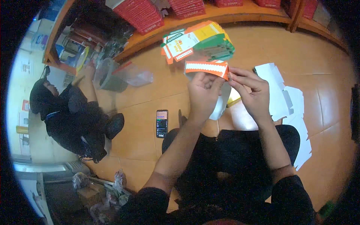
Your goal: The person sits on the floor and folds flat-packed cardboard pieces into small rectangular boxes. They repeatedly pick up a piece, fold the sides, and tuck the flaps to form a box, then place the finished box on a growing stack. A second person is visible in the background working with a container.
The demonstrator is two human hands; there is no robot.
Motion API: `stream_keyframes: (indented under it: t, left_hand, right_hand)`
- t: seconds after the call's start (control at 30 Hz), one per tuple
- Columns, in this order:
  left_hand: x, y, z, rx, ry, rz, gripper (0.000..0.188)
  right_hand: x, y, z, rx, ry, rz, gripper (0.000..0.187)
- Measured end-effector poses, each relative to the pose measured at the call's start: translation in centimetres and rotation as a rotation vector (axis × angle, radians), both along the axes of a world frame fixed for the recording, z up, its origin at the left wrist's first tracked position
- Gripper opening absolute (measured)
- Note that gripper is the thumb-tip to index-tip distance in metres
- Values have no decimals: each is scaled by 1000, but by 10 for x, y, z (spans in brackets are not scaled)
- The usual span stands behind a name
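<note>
A partly folded orange-and-white cardboard box (205, 68) is held up in front of me, over my knees. My left hand (203, 94) grips it from the near left side, fingers curled against the card. My right hand (252, 89) pinches the box's right corner between thumb and fingertips. Beyond the hands lies a pile of flat printed box blanks (198, 41) in orange, white, green and yellow. To the right, more blanks (275, 92) lie with their plain white side up. My wrist and fingers hide part of the held box.
A phone (162, 123) with a lit screen lies on the tiled floor (135, 112). At the left a person in dark clothes (71, 116) sits reaching toward a tub (112, 78) and a clear plastic bag (137, 74). A wooden shelf (247, 15) at the back carries stacked red boxes (138, 15).
</note>
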State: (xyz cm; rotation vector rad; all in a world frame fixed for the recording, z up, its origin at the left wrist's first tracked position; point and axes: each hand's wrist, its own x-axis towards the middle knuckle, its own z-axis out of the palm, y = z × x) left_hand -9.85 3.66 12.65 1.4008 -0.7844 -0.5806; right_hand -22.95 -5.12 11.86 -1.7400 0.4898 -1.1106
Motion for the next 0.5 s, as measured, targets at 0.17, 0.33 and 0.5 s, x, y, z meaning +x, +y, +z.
stream_keyframes:
  t: [0.17,0.33,0.5]
  left_hand:
    - [-6,-6,-7,-140,-678,79,13]
    - [-6,-5,-14,-203,-733,73,10]
    - [-19,-3,-17,-257,-374,-27,11]
  right_hand:
    - [3,10,0,218,-45,9,25]
    - [1,7,3,-170,44,-192,26]
    - [-9,-5,9,-573,46,-256,33]
